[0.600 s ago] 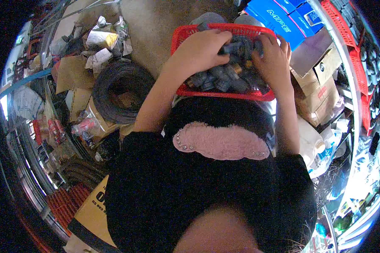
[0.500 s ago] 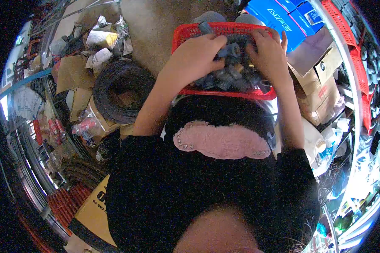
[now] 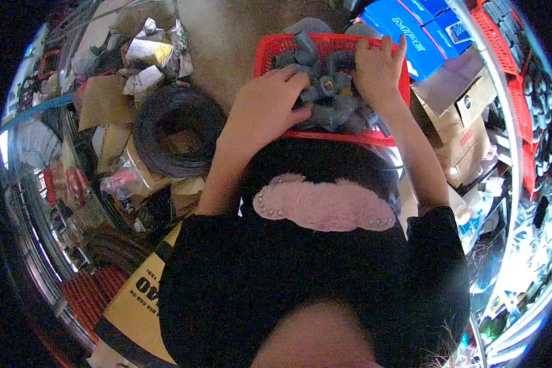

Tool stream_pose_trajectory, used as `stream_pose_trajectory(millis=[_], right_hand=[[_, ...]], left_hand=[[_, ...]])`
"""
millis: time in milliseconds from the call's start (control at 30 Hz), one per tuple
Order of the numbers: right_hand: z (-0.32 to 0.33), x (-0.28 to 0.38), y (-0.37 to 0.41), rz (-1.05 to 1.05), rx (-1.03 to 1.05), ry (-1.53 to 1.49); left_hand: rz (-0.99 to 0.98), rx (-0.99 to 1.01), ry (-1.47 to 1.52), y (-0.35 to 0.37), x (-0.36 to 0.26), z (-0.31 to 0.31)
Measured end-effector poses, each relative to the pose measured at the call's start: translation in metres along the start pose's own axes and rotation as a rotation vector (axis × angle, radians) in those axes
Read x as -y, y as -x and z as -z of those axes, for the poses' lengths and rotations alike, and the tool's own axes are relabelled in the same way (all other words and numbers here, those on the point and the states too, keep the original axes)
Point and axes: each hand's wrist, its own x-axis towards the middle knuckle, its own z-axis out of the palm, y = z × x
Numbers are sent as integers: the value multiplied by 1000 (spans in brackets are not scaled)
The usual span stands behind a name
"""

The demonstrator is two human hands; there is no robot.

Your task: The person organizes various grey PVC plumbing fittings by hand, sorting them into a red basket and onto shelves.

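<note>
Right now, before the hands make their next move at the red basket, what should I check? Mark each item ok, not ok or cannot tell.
1. Left hand and right hand both in view: ok.
2. Red basket upright, grey fittings inside: ok.
3. Fittings in neat order: not ok, they lie jumbled.
4. Fitting with the brass-coloured centre in sight: ok, it shows between the hands.
5. Either hand's grip on a fitting: cannot tell, the fingers hide the contact.
6. Basket's support: cannot tell, its underside is hidden.
</note>
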Motion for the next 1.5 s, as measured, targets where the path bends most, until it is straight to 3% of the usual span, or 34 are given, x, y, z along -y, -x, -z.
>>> stream_pose_trajectory(millis=[233, 433, 533, 633, 733, 833, 933, 1033, 1133, 1233, 1333, 1433, 1500], right_hand=[[25, -7, 3, -110, 4, -202], [20, -20, 4, -54, -123, -495], [17, -24, 6, -139, -5, -923], [15, -31, 6, -163, 94, -1149], [13, -37, 6, -101, 48, -1374], [14, -37, 6, -133, 63, -1592], [34, -35, 17, -289, 101, -1914], [37, -43, 21, -147, 150, -1932], [65, -42, 25, 23, -69, -1691], [68, -44, 24, 194, -353, -1255], [88, -44, 29, 224, -608, -757], [96, -37, 35, 115, -574, -1025], [102, -29, 46, -9, -290, -1581]], left_hand=[[-71, -118, 68, 0, 7, -5], [-68, -170, 93, -18, 13, -2], [-147, -291, 132, -38, 22, -10], [-141, -283, 162, -56, 21, -13], [-227, -346, 270, -75, 26, -34], [-249, -204, 434, -84, 25, -40], [-276, -309, 501, -75, 8, -25], [-209, -365, 728, -67, 4, -29], [165, -27, 1430, -54, -12, -2], [236, 118, 1682, -48, -3, 3], [199, 152, 1705, -43, 1, 0], [209, 67, 1713, -39, -14, 10], [123, -33, 1522, -34, -21, 15]])
